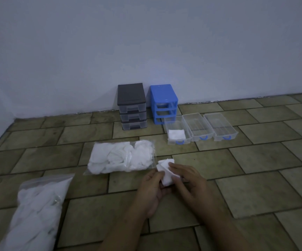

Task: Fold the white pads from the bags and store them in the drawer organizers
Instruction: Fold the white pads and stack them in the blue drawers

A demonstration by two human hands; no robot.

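White pad, a small soft square of fluffy fibrous material, is pinched between both hands just above the tiled floor. The left hand closes on its near-left edge with thumb and fingers; the right hand lies over its right side, fingers narrowed and pressing down on it. Both hands are therefore occupied with this one pad. It appears partly folded, its long axis running from the near side of the fingers out to the far side, with the loose upper corner projecting beyond the fingertips. Judgement: the fold is in progress and not yet finished.

To the near left of the fingers, well apart, lies a large clear plastic bag stuffed with crumpled white pads. Just beyond and left of the fingers lies a second clear plastic bag, flat, glossy and creased, likewise full of white pads; its right end is just beside the held pad.

Beyond and slightly right of the fingers stand three clear rectangular plastic drawers with blue handles, side by side on the floor. The nearest drawer already holds a folded pad; the middle drawer and the right drawer look empty. The right hand is nearer these, so the deposit is probably best made by that hand, forward and rightward.

Farthest, against the pale wall, stand a dark grey three-drawer organizer with its drawers in, and a blue organizer frame with open slots.
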